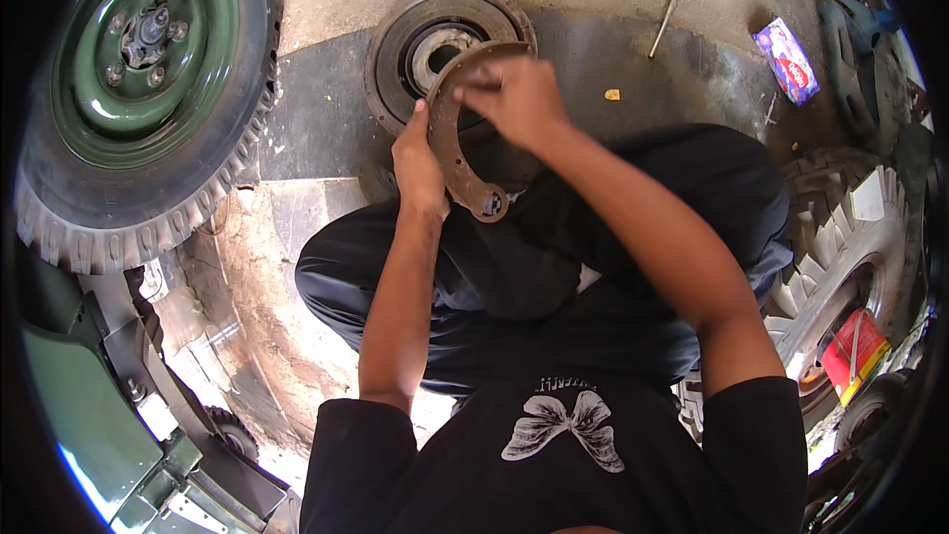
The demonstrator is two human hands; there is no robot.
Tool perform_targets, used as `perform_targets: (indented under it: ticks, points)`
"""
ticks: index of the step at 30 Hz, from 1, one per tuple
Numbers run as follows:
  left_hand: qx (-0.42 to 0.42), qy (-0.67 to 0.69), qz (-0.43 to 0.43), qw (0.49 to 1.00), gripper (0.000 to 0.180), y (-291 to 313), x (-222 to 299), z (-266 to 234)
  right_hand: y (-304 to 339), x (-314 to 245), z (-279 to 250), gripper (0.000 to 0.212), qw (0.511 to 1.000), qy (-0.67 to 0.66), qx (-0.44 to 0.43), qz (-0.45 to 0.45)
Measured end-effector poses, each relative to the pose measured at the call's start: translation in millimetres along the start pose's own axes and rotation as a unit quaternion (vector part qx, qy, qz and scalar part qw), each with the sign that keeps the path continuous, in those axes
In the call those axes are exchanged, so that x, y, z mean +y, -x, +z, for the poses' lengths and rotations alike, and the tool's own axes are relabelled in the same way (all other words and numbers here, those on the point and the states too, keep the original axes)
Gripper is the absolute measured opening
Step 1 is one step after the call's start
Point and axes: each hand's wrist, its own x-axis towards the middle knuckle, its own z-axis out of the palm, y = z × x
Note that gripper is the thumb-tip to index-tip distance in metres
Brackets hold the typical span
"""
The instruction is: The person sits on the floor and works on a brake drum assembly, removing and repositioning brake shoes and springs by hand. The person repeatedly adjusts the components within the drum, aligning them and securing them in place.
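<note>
My left hand point(419, 166) grips a curved, rust-brown brake shoe point(450, 143) by its outer edge, the thumb pointing up along it. The shoe is tilted up over my lap, and its rounded lower end has a small metal piece in it. My right hand point(516, 104) is closed at the upper part of the shoe, its fingers bent in and slightly blurred; whatever they pinch, if anything, is hidden. Just beyond both hands a round, rusty brake drum point(390, 40) lies flat on the floor, partly covered by the shoe and my right hand.
A large tyre on a green wheel point(222, 69) stands at the left, above a green vehicle panel point(84, 415). On the right are another tyre point(806, 302), a purple packet point(788, 61) and a thin metal rod point(665, 25). A black mat point(316, 104) lies under the drum.
</note>
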Motion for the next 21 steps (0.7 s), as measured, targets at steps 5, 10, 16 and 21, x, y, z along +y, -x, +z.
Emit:
perform_targets:
  ticks: [5,10,16,21]
  points:
    - [-0.012,-0.073,0.042,0.996,0.051,-5,-5,-12,12,-9,7,0.025,0.997,0.037,-0.010,-0.072]
    - [-0.006,-0.028,0.013,1.000,0.049,0,5,3,-10,2,-4,0.029,0.999,-0.031,0.034,0.008]
    - [-0.016,-0.027,0.015,0.999,0.051,-5,2,-3,1,-1,4,0.026,0.999,-0.006,0.007,-0.052]
    - [-0.016,-0.062,0.035,0.997,0.050,-9,-5,-11,13,-9,5,0.024,0.996,0.019,-0.005,-0.089]
